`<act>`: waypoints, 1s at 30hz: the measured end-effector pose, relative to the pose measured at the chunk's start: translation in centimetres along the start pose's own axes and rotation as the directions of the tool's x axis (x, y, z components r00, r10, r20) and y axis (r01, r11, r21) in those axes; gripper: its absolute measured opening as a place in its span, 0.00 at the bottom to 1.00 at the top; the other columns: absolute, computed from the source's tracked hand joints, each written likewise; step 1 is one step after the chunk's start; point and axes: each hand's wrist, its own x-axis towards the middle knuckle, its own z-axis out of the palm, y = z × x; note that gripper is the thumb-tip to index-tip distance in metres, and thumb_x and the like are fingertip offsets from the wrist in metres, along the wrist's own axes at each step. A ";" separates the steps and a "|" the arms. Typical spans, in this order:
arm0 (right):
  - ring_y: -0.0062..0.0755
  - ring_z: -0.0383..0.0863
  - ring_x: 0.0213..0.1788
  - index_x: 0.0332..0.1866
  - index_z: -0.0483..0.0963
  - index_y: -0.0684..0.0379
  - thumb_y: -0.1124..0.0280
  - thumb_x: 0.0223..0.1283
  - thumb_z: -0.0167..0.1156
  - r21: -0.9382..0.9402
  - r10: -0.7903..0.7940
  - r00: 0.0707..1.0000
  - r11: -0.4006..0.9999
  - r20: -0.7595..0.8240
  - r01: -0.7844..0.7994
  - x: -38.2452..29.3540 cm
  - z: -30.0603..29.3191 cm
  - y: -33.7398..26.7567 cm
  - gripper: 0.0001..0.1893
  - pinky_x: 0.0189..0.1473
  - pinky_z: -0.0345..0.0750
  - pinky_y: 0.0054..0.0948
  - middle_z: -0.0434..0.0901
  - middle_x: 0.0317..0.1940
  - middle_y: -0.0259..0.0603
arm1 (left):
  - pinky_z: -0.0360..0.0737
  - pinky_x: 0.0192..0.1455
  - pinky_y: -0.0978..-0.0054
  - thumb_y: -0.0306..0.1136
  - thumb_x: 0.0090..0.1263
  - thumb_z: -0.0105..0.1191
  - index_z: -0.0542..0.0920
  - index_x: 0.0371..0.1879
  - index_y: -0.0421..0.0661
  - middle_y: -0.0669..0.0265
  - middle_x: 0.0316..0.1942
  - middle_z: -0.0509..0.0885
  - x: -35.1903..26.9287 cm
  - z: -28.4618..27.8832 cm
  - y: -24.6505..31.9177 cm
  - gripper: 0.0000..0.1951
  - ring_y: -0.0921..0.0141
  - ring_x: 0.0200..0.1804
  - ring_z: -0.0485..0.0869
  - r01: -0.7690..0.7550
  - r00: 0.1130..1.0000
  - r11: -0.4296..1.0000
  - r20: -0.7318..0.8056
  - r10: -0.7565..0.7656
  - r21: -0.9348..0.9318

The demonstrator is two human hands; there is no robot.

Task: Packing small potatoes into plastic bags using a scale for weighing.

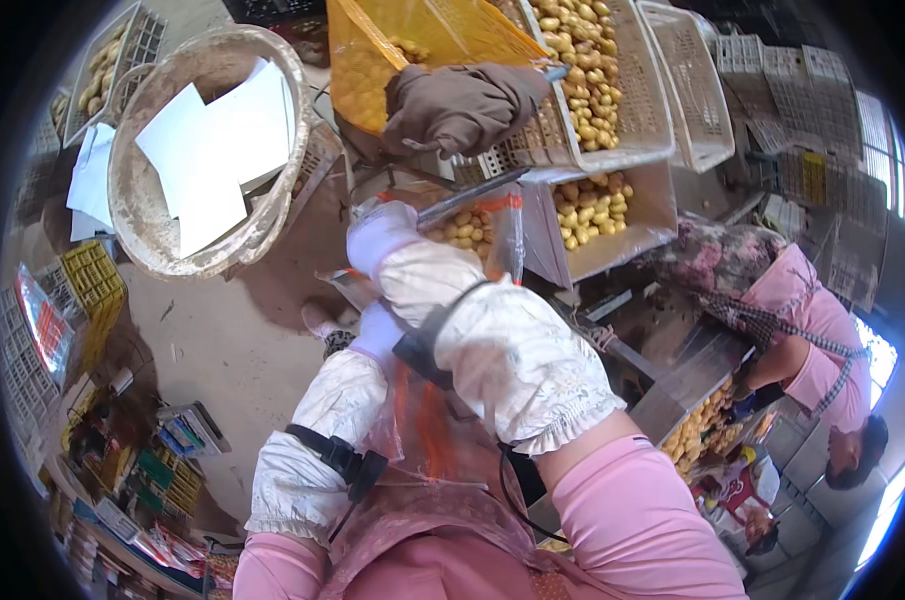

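Observation:
My right hand point(380, 234), in a pale lilac glove, is at the left rim of a clear plastic bag point(511, 240) with orange stripes, its fingers closed at the film. Small yellow potatoes point(464, 231) lie in that bag, under a metal bar point(471, 196). Closer to my body, my left hand point(377, 331), gloved alike, is beside loose clear film; its fingers are hidden, so its grip cannot be told. A brown cloth point(464, 105) is bundled above the bar, beside a yellow mesh bag point(422, 41) of potatoes.
A large, dirty round tub point(299, 97) with white sheets point(227, 142) stands at the upper left. Plastic crates point(632, 82) and a metal chute point(647, 217) with potatoes are at the upper right. A person in pink point(820, 322) bends over a potato trough point(677, 397) at the right; another person point(749, 487) is beyond.

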 end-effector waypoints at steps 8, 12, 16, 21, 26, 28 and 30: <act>0.40 0.83 0.27 0.32 0.79 0.58 0.68 0.53 0.58 0.000 -0.217 0.960 0.975 -0.177 0.220 -2.6 1.9 -1.1 0.07 0.27 0.76 0.43 0.81 0.24 0.43 | 0.79 0.42 0.57 0.36 0.57 0.55 0.81 0.31 0.40 0.51 0.29 0.82 -1.5 -0.5 -0.4 0.11 0.52 0.37 0.82 0.229 0.973 0.899 -0.091 -0.210 0.373; 0.40 0.83 0.30 0.46 0.74 0.57 0.71 0.56 0.51 0.056 0.039 0.773 0.998 -0.633 -0.005 -5.0 4.3 -0.2 0.12 0.29 0.77 0.41 0.81 0.28 0.41 | 0.79 0.41 0.57 0.33 0.56 0.57 0.80 0.29 0.39 0.52 0.27 0.81 -2.0 0.9 4.5 0.09 0.52 0.34 0.82 0.239 0.968 0.847 -0.181 -0.171 0.474; 0.39 0.82 0.28 0.55 0.69 0.56 0.72 0.56 0.50 0.300 0.082 0.727 0.938 -0.682 0.175 -6.3 1.8 -0.4 0.19 0.31 0.77 0.36 0.80 0.31 0.39 | 0.79 0.45 0.64 0.31 0.62 0.58 0.80 0.41 0.41 0.59 0.35 0.82 -2.2 1.5 6.9 0.11 0.61 0.38 0.82 0.166 0.963 0.967 -0.178 -0.200 -0.192; 0.37 0.77 0.36 0.63 0.63 0.58 0.71 0.55 0.55 0.311 -0.004 0.615 0.860 -0.789 0.404 -8.6 0.9 -3.4 0.27 0.38 0.75 0.38 0.74 0.40 0.39 | 0.79 0.42 0.66 0.31 0.69 0.51 0.79 0.45 0.44 0.62 0.35 0.83 -4.2 2.1 0.4 0.09 0.65 0.36 0.82 0.153 0.928 0.599 -0.093 -0.360 -0.786; 0.45 0.79 0.39 0.36 0.75 0.60 0.71 0.53 0.56 0.607 0.361 0.508 0.625 -0.782 0.491 -12.6 6.6 6.1 0.07 0.47 0.76 0.39 0.78 0.32 0.43 | 0.78 0.34 0.58 0.33 0.72 0.46 0.78 0.38 0.45 0.54 0.28 0.82 -5.3 -1.4 4.0 0.08 0.54 0.30 0.81 0.148 0.985 0.968 -0.122 -0.125 0.202; 0.51 0.72 0.57 0.57 0.66 0.64 0.58 0.57 0.61 0.725 0.560 0.551 0.677 -0.618 0.126 -11.8 9.2 10.0 0.27 0.61 0.70 0.38 0.70 0.54 0.57 | 0.76 0.34 0.54 0.42 0.73 0.43 0.78 0.31 0.46 0.54 0.24 0.81 -6.9 -3.2 5.9 0.15 0.51 0.29 0.80 0.272 0.957 0.926 -0.169 -0.233 0.261; 0.57 0.54 0.72 0.74 0.44 0.63 0.46 0.52 0.65 0.667 0.465 0.765 0.742 -0.445 -0.063 -8.3 13.3 13.9 0.53 0.71 0.59 0.40 0.46 0.73 0.63 | 0.76 0.35 0.53 0.45 0.73 0.42 0.79 0.30 0.46 0.53 0.24 0.81 -7.6 -3.1 5.3 0.17 0.51 0.30 0.81 0.334 0.938 0.909 -0.180 -0.295 0.251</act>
